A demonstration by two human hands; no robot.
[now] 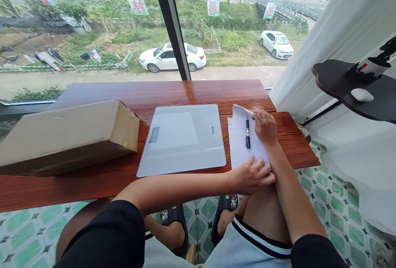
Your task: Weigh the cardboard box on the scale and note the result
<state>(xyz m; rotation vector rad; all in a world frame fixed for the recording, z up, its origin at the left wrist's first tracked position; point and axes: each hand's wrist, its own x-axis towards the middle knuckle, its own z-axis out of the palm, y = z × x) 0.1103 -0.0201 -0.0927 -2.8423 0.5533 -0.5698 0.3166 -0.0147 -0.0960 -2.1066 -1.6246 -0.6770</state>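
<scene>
A small stack of white paper (239,148) lies on the right part of the table, its top sheet curling up at the far edge. My right hand (266,128) is closed on the upper right corner of that paper. Across the sheet rests a black pen (248,134) with a clear tip end, untouched by either hand. My left hand (252,174) reaches across to the paper's near right corner, its fingers loosely bent and apart, the thumb lifted. What lies beneath those fingers is partly hidden.
Left of the paper is a flat glass scale (185,140) with a small grey display. A long cardboard box (71,136) occupies the left of the reddish wooden table (198,90). A dark wavy shelf (343,90) juts out at right, beside a white curtain (312,49).
</scene>
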